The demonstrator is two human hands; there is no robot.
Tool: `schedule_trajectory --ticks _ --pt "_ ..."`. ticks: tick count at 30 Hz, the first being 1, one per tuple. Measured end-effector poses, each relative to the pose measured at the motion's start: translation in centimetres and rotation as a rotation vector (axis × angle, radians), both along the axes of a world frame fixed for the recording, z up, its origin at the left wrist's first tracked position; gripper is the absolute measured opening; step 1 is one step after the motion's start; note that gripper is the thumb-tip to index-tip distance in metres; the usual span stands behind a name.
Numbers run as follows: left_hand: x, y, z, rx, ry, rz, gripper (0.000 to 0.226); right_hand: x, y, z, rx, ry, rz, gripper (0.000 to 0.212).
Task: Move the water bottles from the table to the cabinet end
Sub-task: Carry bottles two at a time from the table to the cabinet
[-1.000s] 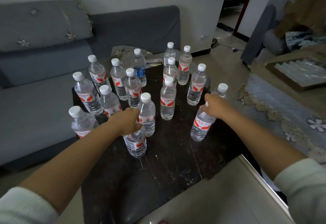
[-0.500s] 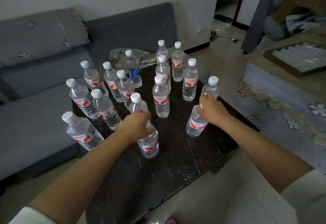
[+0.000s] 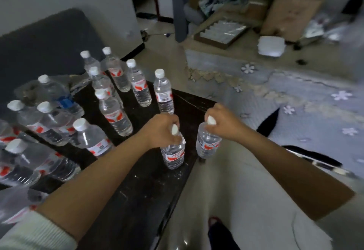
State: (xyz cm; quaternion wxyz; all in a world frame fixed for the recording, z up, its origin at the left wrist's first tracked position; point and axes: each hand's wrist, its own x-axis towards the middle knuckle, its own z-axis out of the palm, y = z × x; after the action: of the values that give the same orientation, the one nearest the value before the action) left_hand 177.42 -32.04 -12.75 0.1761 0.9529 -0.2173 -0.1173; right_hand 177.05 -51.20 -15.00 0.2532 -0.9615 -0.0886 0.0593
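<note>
my left hand (image 3: 160, 126) grips the neck of one water bottle (image 3: 173, 154) above the dark table (image 3: 137, 190)'s right edge; my right hand (image 3: 221, 122) grips a second bottle (image 3: 207, 143) just past that edge, over the floor. roughly twelve more bottles crowd the table behind and left, one blue-labelled bottle (image 3: 65, 100) among them. a grey sofa (image 3: 45, 43) backs the table; a flowered rug (image 3: 305, 100) lies right.

One head-worn wide-angle view, looking forward and steeply down from close above the dark worktop (image 3: 137, 190), both forearms reaching in from six o'clock, sofa (image 3: 45, 43) at ten o'clock, rug (image 3: 295, 102) at two o'clock, edges blurred.
</note>
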Motion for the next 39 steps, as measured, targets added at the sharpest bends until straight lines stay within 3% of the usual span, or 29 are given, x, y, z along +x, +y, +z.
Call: schedule_trajectory --ticks 9,16,23,26,30,36,39 --pt "-6.5 -8.9 -1.7 0.034 0.039 -0.58 0.024 -16.8 -4.7 -0.5 -0.029 0.004 -0.507 0.031" --pt "-18.4 -18.7 -3.2 0.093 0.088 -0.99 0.018 -33.0 -7.9 -1.3 -0.055 0.148 -0.875 0.032" --pt "-35.8 -25.1 -4.0 0.114 0.074 -1.309 0.017 -52.3 -8.4 -1.9 0.037 0.21 -1.314 0.032" --pt "-45.8 -27.4 -3.8 0.135 0.061 -1.441 0.026 -62.0 -7.9 -1.6 0.087 0.214 -1.523 0.034" --pt "-58.1 -29.3 -3.9 0.147 0.071 -1.602 0.021 -73.5 -6.8 -1.6 0.124 0.201 -1.721 0.035" --pt "-73.5 -30.1 -4.6 0.153 0.176 -1.739 0.013 -88.5 -3.9 -2.1 0.228 0.11 -2.053 0.031" --pt "-79.3 -31.4 -5.1 0.138 0.269 -1.775 0.023 -94.1 -2.7 -2.8 0.267 0.087 -2.185 0.028"
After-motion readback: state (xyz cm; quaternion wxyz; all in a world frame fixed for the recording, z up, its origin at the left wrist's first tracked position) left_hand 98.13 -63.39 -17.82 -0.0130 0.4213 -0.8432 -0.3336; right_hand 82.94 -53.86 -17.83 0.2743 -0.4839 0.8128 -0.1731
